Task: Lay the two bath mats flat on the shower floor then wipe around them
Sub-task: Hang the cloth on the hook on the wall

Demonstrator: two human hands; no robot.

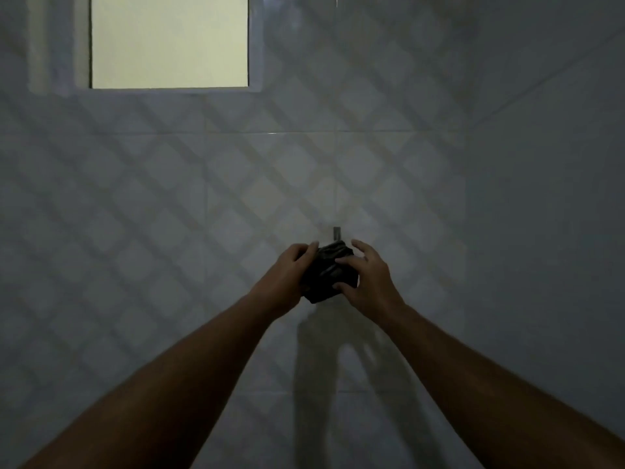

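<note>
A dark bunched cloth (327,270) sits against the tiled wall just below a small metal hook (336,232). My left hand (287,275) grips its left side, thumb lying over the top edge. On the cloth's right side rests my right hand (367,277); its thumb and lower fingers touch the fabric while the upper fingers spread free. Whether the cloth hangs on the hook I cannot tell. No bath mats and no shower floor are in view.
The wall (169,214) is pale tile with a diamond pattern, dimly lit. A bright window (169,40) sits at the upper left. A side wall (558,198) meets it in a corner on the right. Shadows of my arms fall below the cloth.
</note>
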